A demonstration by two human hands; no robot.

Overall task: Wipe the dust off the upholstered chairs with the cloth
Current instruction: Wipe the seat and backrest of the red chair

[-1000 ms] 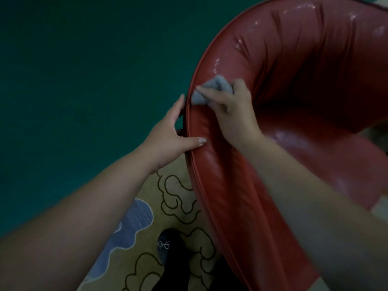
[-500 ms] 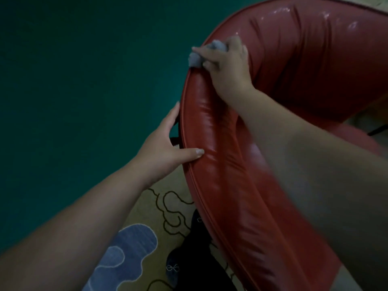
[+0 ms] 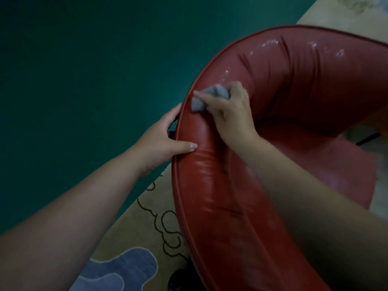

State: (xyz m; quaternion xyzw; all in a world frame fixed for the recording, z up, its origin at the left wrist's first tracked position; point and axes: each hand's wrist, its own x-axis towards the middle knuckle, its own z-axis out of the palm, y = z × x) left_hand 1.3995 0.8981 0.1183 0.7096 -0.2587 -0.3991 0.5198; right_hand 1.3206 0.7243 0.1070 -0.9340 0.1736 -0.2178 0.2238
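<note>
A red upholstered chair (image 3: 294,85) with a curved, glossy backrest fills the right side of the head view. My right hand (image 3: 233,114) presses a bunched grey cloth (image 3: 206,98) against the top inner edge of the backrest near its piped rim. My left hand (image 3: 165,141) grips the outer rim of the backrest just below, thumb lying across the red padding and fingers behind the edge. The seat cushion shows pale red at the right, partly hidden by my right forearm.
A dark green wall (image 3: 84,80) runs close behind the chair on the left. A beige rug (image 3: 147,215) with dark cloud outlines and a blue patch (image 3: 117,271) lies below. A dark foot shape shows at the bottom edge.
My right hand with the cloth slid up along the rim, then came back down toward my left hand. My left hand kept its grip on the backrest edge.
</note>
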